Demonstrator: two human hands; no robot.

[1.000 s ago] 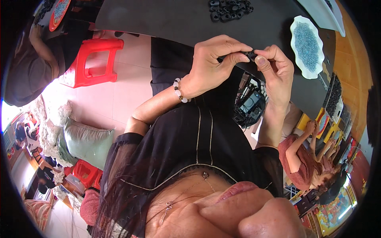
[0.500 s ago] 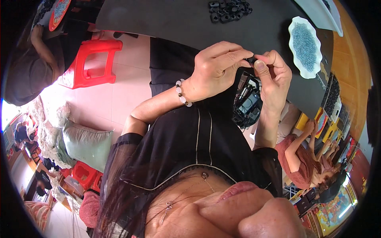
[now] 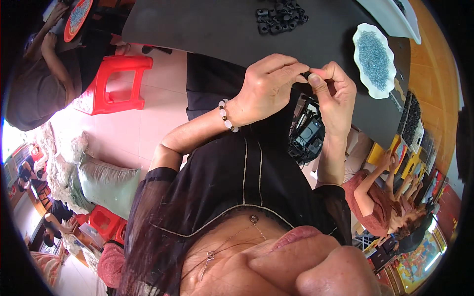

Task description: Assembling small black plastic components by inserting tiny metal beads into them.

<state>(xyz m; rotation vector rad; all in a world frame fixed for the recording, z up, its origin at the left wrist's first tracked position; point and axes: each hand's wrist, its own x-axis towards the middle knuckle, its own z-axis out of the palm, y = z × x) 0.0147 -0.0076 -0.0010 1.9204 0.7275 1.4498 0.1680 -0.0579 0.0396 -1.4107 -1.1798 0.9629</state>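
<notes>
My left hand [image 3: 269, 89], with a beaded bracelet at its wrist, is closed in a pinch on a small black plastic part [image 3: 305, 75]. From the other side, the thumb and bent fingers of my right hand [image 3: 336, 96] press on the same part. Most of it is hidden by the fingertips. Beyond my hands, a pile of similar black plastic parts [image 3: 281, 18] lies on the dark table [image 3: 212, 29]. To the right stands a white scalloped dish [image 3: 360, 34] full of tiny blue-grey pieces [image 3: 375, 59], too small to make out singly.
A white tray [image 3: 387, 15] stands at the table's far right. Below my hands is an open black bag or basket [image 3: 307, 130] with a phone-like thing inside. A red stool [image 3: 121, 84] and a pale green cushion [image 3: 108, 180] are at left. Other people sit on both sides.
The view has shifted slightly, so the dish and the pile sit a little further left. My right hand has come slightly left, and both hands still pinch the black part.
</notes>
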